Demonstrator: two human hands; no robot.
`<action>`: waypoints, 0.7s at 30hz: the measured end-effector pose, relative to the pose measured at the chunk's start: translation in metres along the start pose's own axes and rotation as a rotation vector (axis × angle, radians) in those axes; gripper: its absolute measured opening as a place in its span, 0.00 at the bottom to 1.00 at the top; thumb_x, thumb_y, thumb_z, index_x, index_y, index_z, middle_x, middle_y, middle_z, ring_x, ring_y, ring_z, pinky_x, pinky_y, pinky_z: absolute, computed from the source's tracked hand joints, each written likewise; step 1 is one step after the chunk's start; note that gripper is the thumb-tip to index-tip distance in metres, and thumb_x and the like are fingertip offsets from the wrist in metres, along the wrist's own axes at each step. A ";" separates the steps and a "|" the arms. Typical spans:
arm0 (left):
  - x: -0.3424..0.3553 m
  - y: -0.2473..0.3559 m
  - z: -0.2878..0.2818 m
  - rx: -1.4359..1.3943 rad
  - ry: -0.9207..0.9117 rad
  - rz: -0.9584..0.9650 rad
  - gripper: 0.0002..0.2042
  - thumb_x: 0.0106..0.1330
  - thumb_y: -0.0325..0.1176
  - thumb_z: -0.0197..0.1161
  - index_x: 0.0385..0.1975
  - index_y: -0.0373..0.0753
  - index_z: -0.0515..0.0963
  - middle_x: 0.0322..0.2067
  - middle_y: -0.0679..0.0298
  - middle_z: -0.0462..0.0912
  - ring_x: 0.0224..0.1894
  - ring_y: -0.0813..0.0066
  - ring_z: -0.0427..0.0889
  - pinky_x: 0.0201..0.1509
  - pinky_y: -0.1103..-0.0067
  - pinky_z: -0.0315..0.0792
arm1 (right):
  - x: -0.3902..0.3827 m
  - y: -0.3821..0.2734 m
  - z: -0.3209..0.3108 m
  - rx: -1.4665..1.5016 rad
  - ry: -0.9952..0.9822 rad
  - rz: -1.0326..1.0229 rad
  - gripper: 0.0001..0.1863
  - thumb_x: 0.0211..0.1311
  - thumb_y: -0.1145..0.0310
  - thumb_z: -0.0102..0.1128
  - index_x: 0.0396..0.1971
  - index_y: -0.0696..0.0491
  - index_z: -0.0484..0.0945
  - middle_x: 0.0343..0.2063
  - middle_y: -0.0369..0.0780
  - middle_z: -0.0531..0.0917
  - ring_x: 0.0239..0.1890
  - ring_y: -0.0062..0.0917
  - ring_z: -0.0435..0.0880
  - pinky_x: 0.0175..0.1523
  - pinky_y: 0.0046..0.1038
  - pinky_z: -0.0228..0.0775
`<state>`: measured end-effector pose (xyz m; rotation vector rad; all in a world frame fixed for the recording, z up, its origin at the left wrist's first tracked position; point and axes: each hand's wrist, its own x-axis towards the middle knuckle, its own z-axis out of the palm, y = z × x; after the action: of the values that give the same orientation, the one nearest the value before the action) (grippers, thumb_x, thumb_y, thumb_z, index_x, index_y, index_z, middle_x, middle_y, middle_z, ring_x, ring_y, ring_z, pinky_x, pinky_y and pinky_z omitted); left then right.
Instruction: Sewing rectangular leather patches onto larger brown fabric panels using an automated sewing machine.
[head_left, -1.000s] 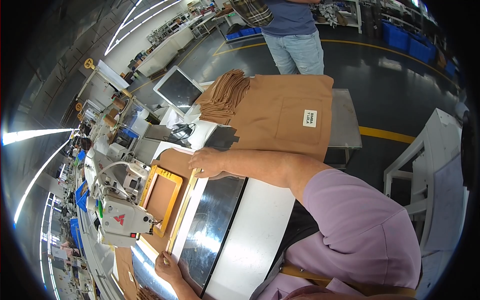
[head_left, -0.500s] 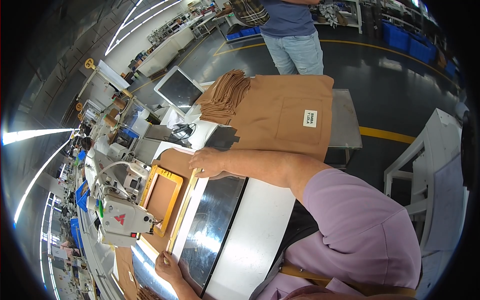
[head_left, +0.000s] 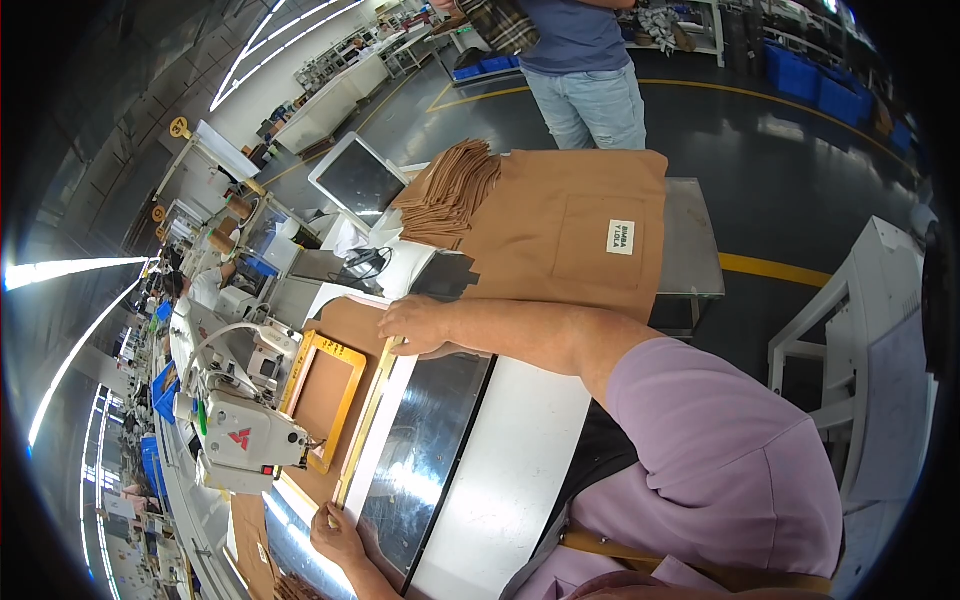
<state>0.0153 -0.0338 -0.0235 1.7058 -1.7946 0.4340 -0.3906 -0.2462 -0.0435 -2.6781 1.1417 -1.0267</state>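
Note:
My right hand (head_left: 412, 322) is at the far end of a long, narrow yellow strip (head_left: 366, 424), its fingers bent over the edge. At the near end of that strip, my left hand (head_left: 336, 536) pinches it between thumb and fingers. Beside the strip lies a flat brown fabric panel (head_left: 345, 318). An orange-yellow rectangular frame (head_left: 341, 349) rests on the panel, under the white sewing machine head (head_left: 245, 440). The machine partly covers the frame's near left side.
Shiny metal plate (head_left: 420, 430) covers part of the white worktop (head_left: 505, 450). Beyond my right arm are a stack of folded brown pieces (head_left: 455, 190) and a large brown panel with a pocket (head_left: 560, 200). A screen (head_left: 357, 178) stands behind. Another person (head_left: 585, 70) stands across the aisle.
Both my hands, the strip and the frame stay in place. The standing person's plaid cloth has shifted slightly, and a person far left has moved more into view.

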 end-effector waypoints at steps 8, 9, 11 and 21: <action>0.000 -0.002 0.001 0.005 0.009 0.001 0.11 0.66 0.32 0.61 0.33 0.29 0.85 0.32 0.49 0.87 0.34 0.49 0.86 0.40 0.64 0.79 | 0.000 -0.001 0.000 -0.024 -0.007 0.001 0.23 0.59 0.53 0.63 0.49 0.51 0.84 0.54 0.42 0.83 0.61 0.35 0.77 0.64 0.38 0.68; 0.000 -0.001 0.001 0.005 0.016 0.003 0.12 0.66 0.33 0.61 0.33 0.30 0.86 0.31 0.49 0.87 0.34 0.49 0.86 0.40 0.64 0.79 | 0.000 -0.001 -0.001 -0.022 -0.002 -0.001 0.23 0.59 0.53 0.63 0.49 0.51 0.84 0.54 0.41 0.83 0.61 0.35 0.77 0.64 0.38 0.68; 0.000 -0.001 0.001 0.001 0.016 0.001 0.12 0.66 0.33 0.61 0.33 0.30 0.86 0.31 0.49 0.87 0.34 0.49 0.86 0.40 0.64 0.79 | -0.001 0.000 -0.001 -0.020 0.003 -0.003 0.23 0.59 0.53 0.63 0.49 0.51 0.84 0.54 0.41 0.83 0.61 0.35 0.77 0.64 0.38 0.68; 0.000 -0.003 0.002 0.005 0.005 0.001 0.09 0.66 0.29 0.61 0.33 0.29 0.85 0.32 0.48 0.87 0.34 0.49 0.86 0.39 0.64 0.79 | -0.002 0.001 0.003 -0.008 0.039 -0.001 0.22 0.58 0.53 0.64 0.48 0.51 0.85 0.53 0.41 0.84 0.60 0.35 0.78 0.64 0.38 0.69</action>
<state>0.0178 -0.0352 -0.0260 1.7060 -1.7921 0.4429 -0.3904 -0.2461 -0.0466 -2.6765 1.1535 -1.0809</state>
